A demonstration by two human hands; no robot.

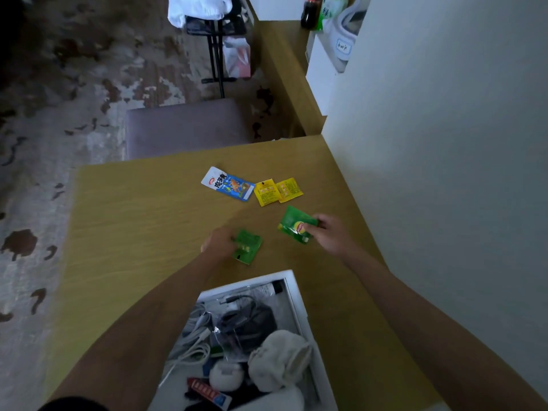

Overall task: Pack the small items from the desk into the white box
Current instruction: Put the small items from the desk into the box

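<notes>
On the wooden desk (142, 221), my left hand (218, 242) pinches the edge of a green sachet (248, 247) just beyond the white box (299, 295). My right hand (330, 234) grips a second green sachet (296, 224) with a yellow and red logo, a little to the right. Farther back lie a blue and white snack packet (227, 183) and two yellow sachets (266, 192) (289, 189), side by side. The open box sits at the desk's near edge and holds cables, a dark bag, a white cloth bundle and a red tube.
A white wall (444, 143) borders the desk on the right. A grey padded stool (184, 129) stands past the desk's far edge on patterned carpet. Farther off are a black folding stand with white cloth and a shelf with bottles.
</notes>
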